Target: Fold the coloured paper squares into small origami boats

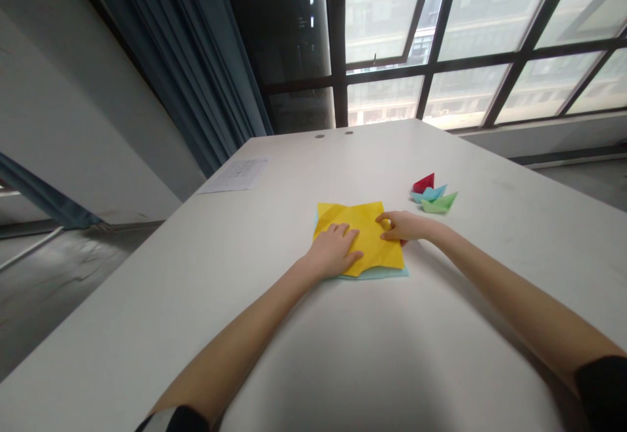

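Observation:
A creased yellow sheet of paper [375, 249] lies on the table over a light-blue sheet [385, 274], whose edges show at the front and left. My left hand [336, 249] rests flat on the yellow paper's left half, fingers spread. At the right edge, my right hand [404, 225] has its thumb and index finger curved into a loop on the yellow paper; its other fingers are hidden. A small red patch shows just below that hand, too little to name. Behind it sit three folded paper boats: red [424, 184], blue [429, 194] and green [439, 204].
The white table [294, 177] reaches far back toward the windows [386, 14]. A printed sheet [238, 176] lies near its left edge. Two round dark spots mark the far end. A blue curtain [191, 46] hangs beyond the left side.

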A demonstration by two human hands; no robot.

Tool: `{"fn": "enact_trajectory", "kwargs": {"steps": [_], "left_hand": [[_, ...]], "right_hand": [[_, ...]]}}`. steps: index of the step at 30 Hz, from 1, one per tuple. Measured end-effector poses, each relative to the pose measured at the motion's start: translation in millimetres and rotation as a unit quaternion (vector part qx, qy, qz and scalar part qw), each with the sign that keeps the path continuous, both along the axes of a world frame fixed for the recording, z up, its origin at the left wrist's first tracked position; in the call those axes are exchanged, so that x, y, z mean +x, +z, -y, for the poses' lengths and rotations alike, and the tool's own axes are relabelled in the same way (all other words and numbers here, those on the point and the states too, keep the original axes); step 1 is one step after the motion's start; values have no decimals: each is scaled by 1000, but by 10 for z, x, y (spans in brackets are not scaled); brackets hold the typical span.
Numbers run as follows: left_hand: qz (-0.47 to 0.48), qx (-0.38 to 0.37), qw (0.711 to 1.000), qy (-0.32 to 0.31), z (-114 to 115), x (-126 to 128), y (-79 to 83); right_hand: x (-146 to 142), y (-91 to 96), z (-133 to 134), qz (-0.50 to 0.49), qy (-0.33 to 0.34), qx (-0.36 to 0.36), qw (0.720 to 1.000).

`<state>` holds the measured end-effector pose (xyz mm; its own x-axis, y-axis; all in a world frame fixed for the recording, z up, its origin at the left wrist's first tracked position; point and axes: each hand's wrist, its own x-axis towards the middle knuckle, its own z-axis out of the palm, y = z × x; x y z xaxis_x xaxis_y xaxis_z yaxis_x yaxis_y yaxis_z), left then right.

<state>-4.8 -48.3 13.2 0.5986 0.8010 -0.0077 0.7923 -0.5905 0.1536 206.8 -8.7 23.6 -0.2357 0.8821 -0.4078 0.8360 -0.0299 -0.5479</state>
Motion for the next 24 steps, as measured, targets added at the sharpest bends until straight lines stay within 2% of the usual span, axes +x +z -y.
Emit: {"fn": "enact_trajectory", "kwargs": {"steps": [6, 10, 12, 15, 19, 21, 24], "left_hand": [[-18, -40, 999, 17, 45, -2, -17], [-30, -45, 998, 38, 93, 30, -85], [-36, -64, 996, 50, 112, 37, -137], [-40, -86, 994, 63, 113, 18, -202], [-38, -89, 992, 83, 75, -61, -248], [-33, -86, 992, 86, 60, -103, -261], [-27, -86, 992, 84, 54, -146, -273]], "right_hand": [[-3, 6, 15, 45, 41, 12, 998], [-5, -9, 12, 146, 108, 100, 978], [21, -17, -19, 171, 116, 136, 969], [152, -9, -122, 198, 75, 176, 961], [538, 20, -325, 252, -13, 230, 940], [768, 17, -415, 284, -69, 228, 929], [1031, -28, -498, 306, -108, 209, 923]]}}
